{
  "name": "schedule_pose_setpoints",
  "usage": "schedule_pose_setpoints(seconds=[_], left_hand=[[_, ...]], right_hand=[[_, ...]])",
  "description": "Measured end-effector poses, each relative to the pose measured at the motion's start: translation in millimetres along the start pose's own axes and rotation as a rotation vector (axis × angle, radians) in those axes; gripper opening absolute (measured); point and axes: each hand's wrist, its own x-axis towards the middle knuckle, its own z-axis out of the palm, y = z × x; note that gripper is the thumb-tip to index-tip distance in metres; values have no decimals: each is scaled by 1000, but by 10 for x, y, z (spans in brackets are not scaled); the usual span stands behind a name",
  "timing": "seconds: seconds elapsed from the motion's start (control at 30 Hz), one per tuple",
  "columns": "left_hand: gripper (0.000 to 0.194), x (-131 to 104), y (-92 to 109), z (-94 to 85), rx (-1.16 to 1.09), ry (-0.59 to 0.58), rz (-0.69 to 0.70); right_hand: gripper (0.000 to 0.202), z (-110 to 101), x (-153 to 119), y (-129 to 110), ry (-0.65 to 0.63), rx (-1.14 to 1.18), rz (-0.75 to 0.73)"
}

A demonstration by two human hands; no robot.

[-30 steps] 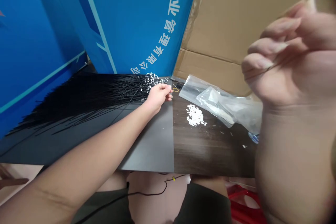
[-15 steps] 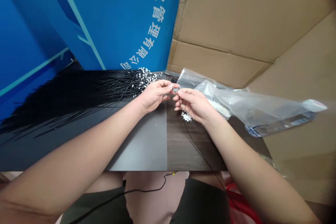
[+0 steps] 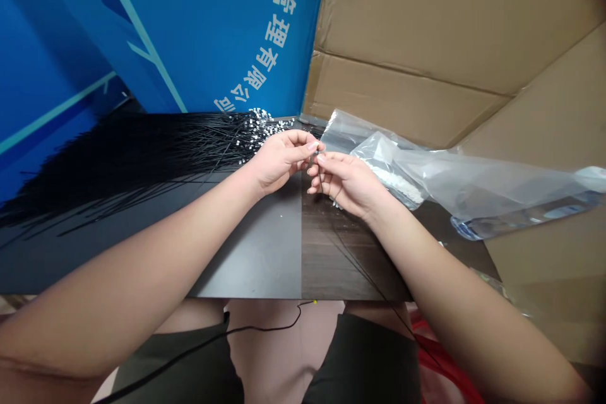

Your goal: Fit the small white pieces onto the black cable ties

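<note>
Over the back middle of the table, my left hand (image 3: 284, 163) and my right hand (image 3: 349, 184) meet at their fingertips. A thin black wire (image 3: 360, 270) is pinched between the right thumb and forefinger. It runs down past the table edge on the right. My left thumb and forefinger are closed at the wire's upper end, on something too small to make out. Several small white pieces (image 3: 336, 203) lie partly hidden under my right hand. Left of my hands rests a large heap of black wires (image 3: 137, 148) with white connectors (image 3: 258, 121) on their ends.
A clear plastic bag (image 3: 454, 180) holding white pieces lies to the right, by a cardboard wall (image 3: 402, 19). A blue printed panel (image 3: 213, 25) stands behind the table (image 3: 255, 252). Below the edge hang a black cord (image 3: 255, 329) and something red (image 3: 440, 360).
My fingertips have come closer together at the wire's end. My right hand now covers more of the small white pieces. The whole view has shifted slightly.
</note>
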Motion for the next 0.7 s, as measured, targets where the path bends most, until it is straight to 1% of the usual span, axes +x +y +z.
schedule_pose_setpoints(seconds=[0.17, 0.27, 0.33, 0.5, 0.6, 0.7], left_hand=[[30, 12, -33, -7, 32, -2, 40], [30, 11, -40, -7, 41, -19, 35], [30, 11, -40, -9, 42, -8, 28], [18, 22, -30, -11, 65, 99, 36], [15, 31, -24, -2, 86, 152, 2], [14, 35, -21, 17, 79, 171, -24]], right_hand=[[30, 32, -24, -31, 93, -100, -70], [31, 45, -15, -21, 139, -145, -115], [30, 56, -6, -8, 171, -166, -148], [20, 69, 3, 4, 262, -264, -193], [15, 53, -1, 4, 280, -317, -214], [13, 45, -5, 1, 287, -361, -224]])
